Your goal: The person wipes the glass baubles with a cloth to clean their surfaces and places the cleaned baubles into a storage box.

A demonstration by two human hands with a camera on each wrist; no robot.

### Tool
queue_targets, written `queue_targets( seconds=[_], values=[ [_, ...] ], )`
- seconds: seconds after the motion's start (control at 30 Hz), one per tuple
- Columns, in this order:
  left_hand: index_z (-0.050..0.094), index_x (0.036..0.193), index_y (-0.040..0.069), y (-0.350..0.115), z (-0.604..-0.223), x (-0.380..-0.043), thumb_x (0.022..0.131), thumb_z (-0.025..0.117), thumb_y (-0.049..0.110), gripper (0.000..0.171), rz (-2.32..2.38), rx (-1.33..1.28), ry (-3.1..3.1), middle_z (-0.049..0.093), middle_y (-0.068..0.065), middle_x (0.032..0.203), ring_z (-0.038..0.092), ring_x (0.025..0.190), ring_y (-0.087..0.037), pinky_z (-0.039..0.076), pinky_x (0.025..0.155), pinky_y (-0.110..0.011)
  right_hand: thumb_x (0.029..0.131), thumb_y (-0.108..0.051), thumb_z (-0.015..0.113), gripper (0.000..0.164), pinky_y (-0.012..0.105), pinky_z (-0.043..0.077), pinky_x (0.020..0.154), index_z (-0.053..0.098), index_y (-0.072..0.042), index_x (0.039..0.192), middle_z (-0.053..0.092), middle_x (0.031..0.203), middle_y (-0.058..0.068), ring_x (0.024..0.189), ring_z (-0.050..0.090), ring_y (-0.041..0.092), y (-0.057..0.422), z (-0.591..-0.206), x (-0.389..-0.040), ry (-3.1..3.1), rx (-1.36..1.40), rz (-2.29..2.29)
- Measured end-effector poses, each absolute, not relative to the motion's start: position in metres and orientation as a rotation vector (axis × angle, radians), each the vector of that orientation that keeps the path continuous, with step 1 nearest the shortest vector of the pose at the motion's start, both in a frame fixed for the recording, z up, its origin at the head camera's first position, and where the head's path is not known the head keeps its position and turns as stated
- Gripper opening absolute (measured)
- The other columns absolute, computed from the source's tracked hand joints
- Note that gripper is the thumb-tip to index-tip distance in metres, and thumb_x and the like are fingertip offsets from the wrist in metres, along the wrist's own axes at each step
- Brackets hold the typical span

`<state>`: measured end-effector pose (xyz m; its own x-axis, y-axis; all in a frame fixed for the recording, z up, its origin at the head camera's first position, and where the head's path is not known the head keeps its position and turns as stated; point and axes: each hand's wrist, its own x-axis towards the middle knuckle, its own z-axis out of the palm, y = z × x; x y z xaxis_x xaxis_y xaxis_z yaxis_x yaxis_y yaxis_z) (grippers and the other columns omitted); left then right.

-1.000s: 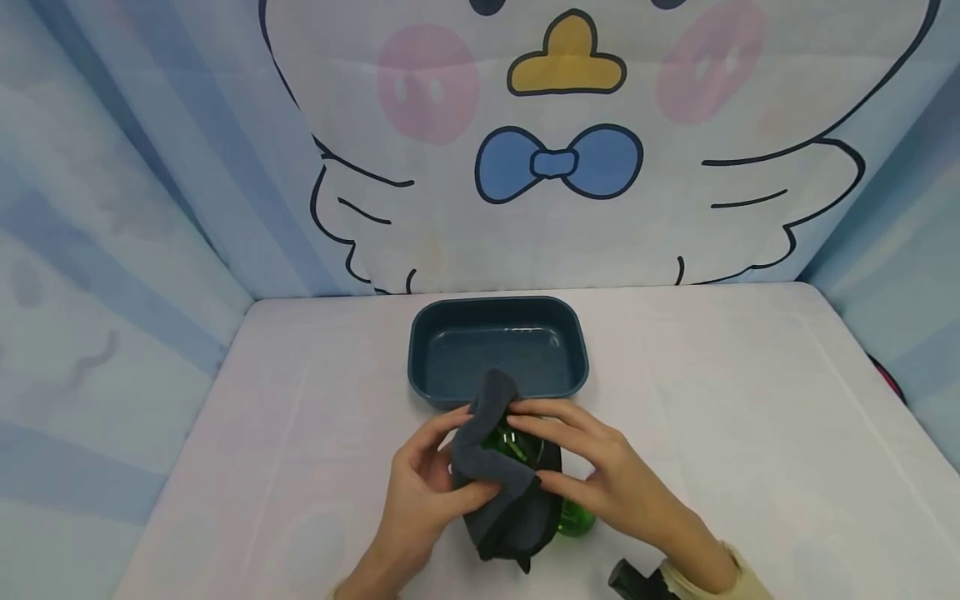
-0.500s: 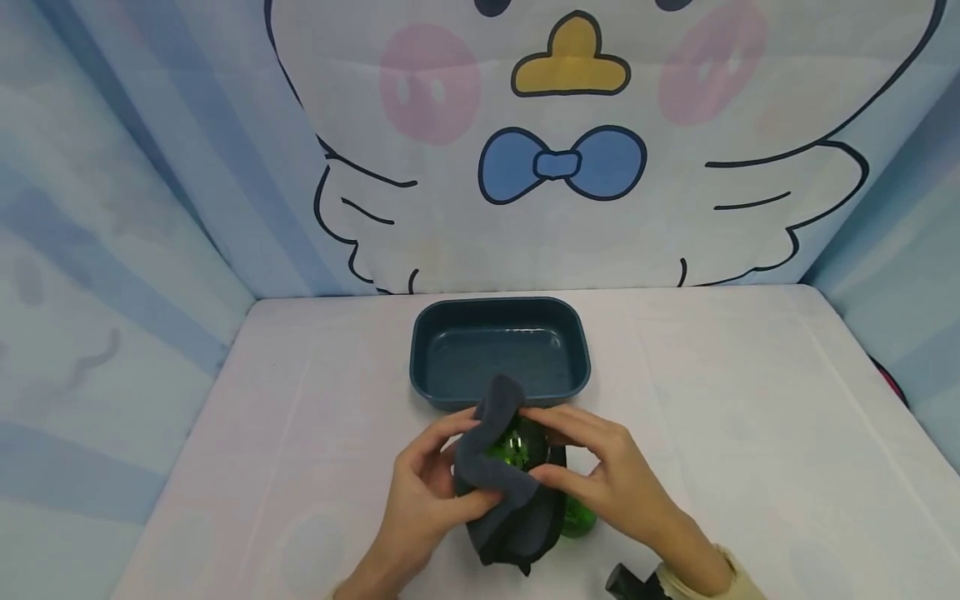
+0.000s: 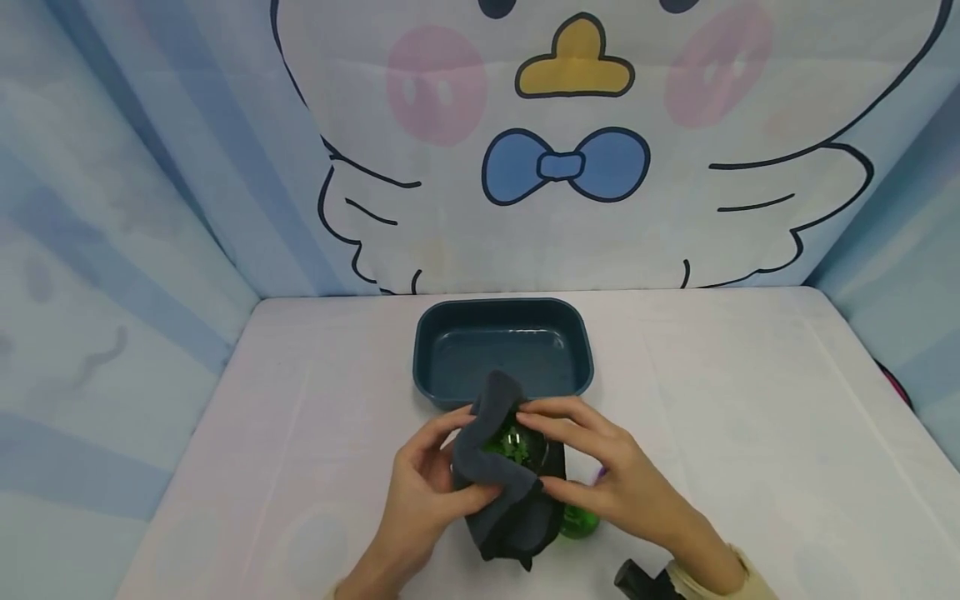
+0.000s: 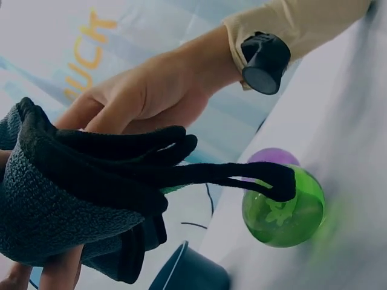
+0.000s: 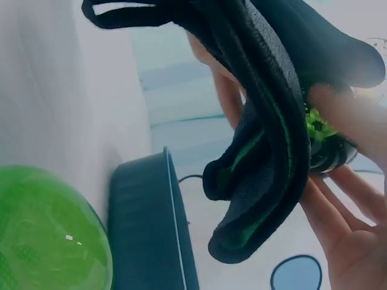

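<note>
In the head view my left hand (image 3: 420,492) grips a dark grey cloth (image 3: 480,457), thumb on its near side and fingers on its far side. The cloth wraps round a see-through green ball (image 3: 517,443), whose upper part shows in the fold. My right hand (image 3: 626,467) holds that ball between thumb and fingertips at the cloth's right edge. From the cloth hangs a narrow black loop (image 4: 242,175), seen in the left wrist view. A second green ball (image 3: 579,522) lies on the table below the right hand, with a purple ball (image 4: 272,157) behind it.
A dark blue rectangular basin (image 3: 431,387) stands just beyond the hands on the white table (image 3: 750,433). A black wrist camera (image 3: 637,580) sits by the right sleeve. Printed curtains (image 3: 150,208) enclose the back and sides.
The right fingers closed up, then spread again over the ball, which turned slightly in the cloth. A bit of purple now shows beside the right thumb. The left hand stays nearly still.
</note>
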<state>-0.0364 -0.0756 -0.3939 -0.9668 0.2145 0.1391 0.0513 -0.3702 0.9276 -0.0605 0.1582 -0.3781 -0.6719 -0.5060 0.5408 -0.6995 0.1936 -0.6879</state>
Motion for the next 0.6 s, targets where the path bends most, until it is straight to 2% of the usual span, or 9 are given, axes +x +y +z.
queue_targets(
  seconds=[0.1, 0.2, 0.4, 0.6],
  values=[
    [0.059, 0.127, 0.003, -0.0764, -0.3942, -0.0358, 0.074, 0.080, -0.009, 0.058, 2.489, 0.392, 1.704, 0.050, -0.013, 0.143, 0.054, 0.127, -0.033, 0.055, 0.097, -0.035, 0.079, -0.002, 0.081, 0.061, 0.020, 0.048, 0.103, 0.059, -0.009, 0.136, 0.058, 0.133, 0.010, 0.126, 0.055, 0.016, 0.1582, -0.3774, -0.0604, -2.269, 1.168, 1.452],
    [0.058, 0.127, 0.000, -0.0762, -0.3934, -0.0351, 0.074, 0.080, -0.009, 0.059, 2.477, 0.409, 1.709, 0.048, -0.015, 0.145, 0.053, 0.129, -0.032, 0.053, 0.100, -0.036, 0.080, -0.006, 0.081, 0.059, 0.020, 0.051, 0.098, 0.060, -0.008, 0.135, 0.060, 0.131, 0.009, 0.122, 0.058, 0.016, 0.1575, -0.3776, -0.0607, -2.244, 1.160, 1.453],
    [0.056, 0.128, -0.006, -0.0758, -0.3912, -0.0352, 0.074, 0.080, -0.009, 0.059, 2.457, 0.448, 1.746, 0.045, -0.019, 0.147, 0.049, 0.132, -0.033, 0.051, 0.102, -0.039, 0.075, 0.001, 0.082, 0.060, 0.023, 0.056, 0.091, 0.063, -0.007, 0.132, 0.063, 0.127, 0.009, 0.118, 0.061, 0.016, 0.1561, -0.3791, -0.0606, -2.217, 1.125, 1.533],
    [0.057, 0.127, -0.004, -0.0756, -0.3914, -0.0358, 0.074, 0.079, -0.011, 0.057, 2.459, 0.516, 1.754, 0.046, -0.019, 0.146, 0.050, 0.130, -0.035, 0.053, 0.100, -0.037, 0.077, 0.001, 0.081, 0.060, 0.027, 0.059, 0.085, 0.062, -0.011, 0.133, 0.066, 0.124, 0.006, 0.109, 0.065, 0.012, 0.1571, -0.3778, -0.0581, -2.309, 1.017, 1.606]
  ],
)
